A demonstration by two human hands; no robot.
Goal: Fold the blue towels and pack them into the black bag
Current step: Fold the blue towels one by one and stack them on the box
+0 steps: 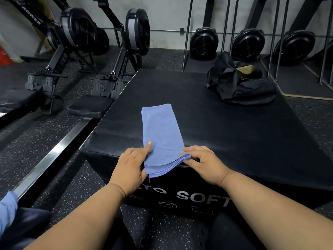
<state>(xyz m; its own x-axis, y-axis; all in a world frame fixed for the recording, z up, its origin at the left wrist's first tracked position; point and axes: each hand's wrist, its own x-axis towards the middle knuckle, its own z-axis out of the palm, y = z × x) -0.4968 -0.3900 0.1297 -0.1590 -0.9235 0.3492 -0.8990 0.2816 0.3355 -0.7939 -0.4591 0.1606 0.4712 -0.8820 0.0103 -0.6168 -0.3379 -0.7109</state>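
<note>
Left hand [130, 166]: index finger extended and resting on top of the blue towel [162, 134] near its left edge, thumb seemingly tucked under the near edge; whether the other fingers have any hold is unclear. Right hand [201, 163]: fingers curled, pinching the stacked layers at the towel's near right corner.

Towel status: lies on the black soft box [234, 132] as a long narrow strip, several layers visible at the near end, which overhangs the box's front edge. Judged partly folded; at least one crosswise fold looks needed before it is compact enough to pack.

Black bag [239, 83]: sits at the far right of the box top, well apart from the towel, mouth slumped open. No blue visible inside, though the interior is mostly dark and cannot be checked.

More blue cloth [7, 208] shows at the lower left edge, possibly another towel waiting.

Estimate: early stage. Nothing confirmed packed.
</note>
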